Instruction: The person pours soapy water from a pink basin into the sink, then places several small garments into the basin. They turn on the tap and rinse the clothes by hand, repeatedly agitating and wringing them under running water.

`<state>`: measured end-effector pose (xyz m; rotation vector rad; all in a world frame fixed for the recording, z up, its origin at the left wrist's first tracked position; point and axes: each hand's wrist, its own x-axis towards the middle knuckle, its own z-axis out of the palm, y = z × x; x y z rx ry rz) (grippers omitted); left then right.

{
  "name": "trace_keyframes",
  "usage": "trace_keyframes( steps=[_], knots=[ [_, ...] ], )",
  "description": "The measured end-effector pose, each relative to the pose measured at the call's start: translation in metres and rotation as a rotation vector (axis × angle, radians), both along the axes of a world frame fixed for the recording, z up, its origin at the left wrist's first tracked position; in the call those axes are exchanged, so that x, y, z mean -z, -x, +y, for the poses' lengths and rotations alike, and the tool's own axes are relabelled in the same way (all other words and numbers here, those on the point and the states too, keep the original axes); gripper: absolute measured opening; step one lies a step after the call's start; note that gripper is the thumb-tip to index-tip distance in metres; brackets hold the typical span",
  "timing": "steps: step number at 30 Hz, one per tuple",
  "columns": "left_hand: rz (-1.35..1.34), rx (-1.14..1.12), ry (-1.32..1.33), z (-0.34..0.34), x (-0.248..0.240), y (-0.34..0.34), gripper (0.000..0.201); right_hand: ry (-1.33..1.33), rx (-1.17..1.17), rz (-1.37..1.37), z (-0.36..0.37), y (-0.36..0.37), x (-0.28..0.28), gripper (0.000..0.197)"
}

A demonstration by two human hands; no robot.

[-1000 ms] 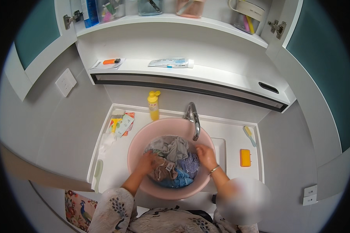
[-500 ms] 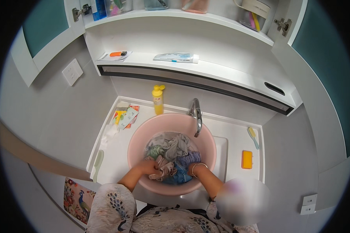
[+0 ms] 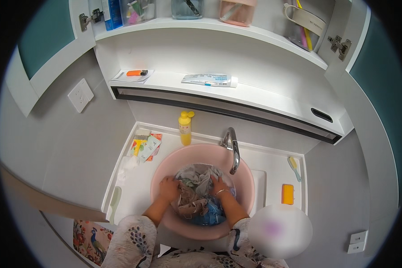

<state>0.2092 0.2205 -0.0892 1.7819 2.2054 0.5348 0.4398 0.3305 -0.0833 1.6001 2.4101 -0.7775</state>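
Observation:
A pink basin (image 3: 158, 176) of water and wet laundry stands on the white counter. On the left side of the pile, my left hand (image 3: 168, 188) is closed on the edge of a grey cloth (image 3: 194, 172). My right hand (image 3: 219, 186), with a bracelet at the wrist, closes on the right part of that grey cloth; some fingertips are hidden in its folds. Below and between the hands lie a brownish cloth (image 3: 191, 201) and a blue cloth (image 3: 214, 213), partly in the water.
A chrome faucet (image 3: 233, 154) arches over the basin's back rim, beside a yellow bottle (image 3: 185, 129). Packets (image 3: 148, 147) and a pale green brush (image 3: 115, 201) lie left; a small brush (image 3: 294, 168) and orange sponge (image 3: 288, 194) lie right. A shelf (image 3: 263, 102) overhangs behind.
Both hands have moved up from the near side of the laundry to its far part, now at the grey cloth. The view has shifted, so the basin appears lower.

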Motion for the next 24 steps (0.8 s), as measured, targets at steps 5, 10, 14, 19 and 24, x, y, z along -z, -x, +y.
trace_keyframes(
  steps=[5, 10, 14, 19, 24],
  knots=[
    [0.135, 0.215, 0.173, 0.017, 0.011, -0.016, 0.069, 0.005, 0.077, -0.102, 0.004, 0.006, 0.057, 0.045],
    [0.109, 0.221, 0.594, 0.028, -0.007, -0.014, 0.072, -0.136, 0.489, 0.205, 0.024, -0.028, 0.047, 0.028],
    [0.025, 0.242, 0.725, 0.038, -0.006, -0.004, 0.069, -0.092, 0.860, 0.677, 0.033, -0.049, 0.039, 0.035],
    [0.162, 0.348, 0.370, 0.063, -0.012, -0.013, 0.066, -0.133, 0.581, 0.351, 0.008, -0.044, -0.027, 0.038],
    [-0.094, 0.302, -0.117, 0.080, 0.047, -0.032, 0.062, -0.092, 0.390, 0.244, 0.006, -0.033, -0.006, 0.057]
  ],
)
